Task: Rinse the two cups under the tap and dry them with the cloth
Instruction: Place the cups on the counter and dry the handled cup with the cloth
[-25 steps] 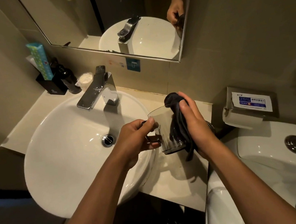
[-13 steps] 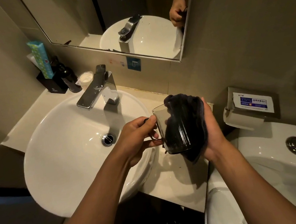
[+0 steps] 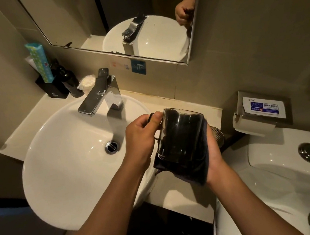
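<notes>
A clear glass cup (image 3: 180,133) with a handle is held over the counter, just right of the white basin (image 3: 62,169). My left hand (image 3: 141,137) grips its handle. My right hand (image 3: 214,155) cups the dark cloth (image 3: 188,170) against the cup's underside and far wall, so the glass looks black. Behind my right hand the ribbed rim of a second glass cup (image 3: 218,132) shows on the counter, mostly hidden. The chrome tap (image 3: 98,97) stands at the back of the basin and no water runs from it.
A black holder with a patterned packet (image 3: 39,63), a dark pump bottle (image 3: 69,81) and wrapped soap (image 3: 86,83) stand at the counter's back left. A toilet-paper holder (image 3: 256,115) hangs on the right wall above the toilet cistern (image 3: 293,158). A mirror (image 3: 118,23) is above.
The cloth moved from inside the cup to wrap its outside and base. My right hand shifted under the cup while the left hand kept the handle and tilted the cup.
</notes>
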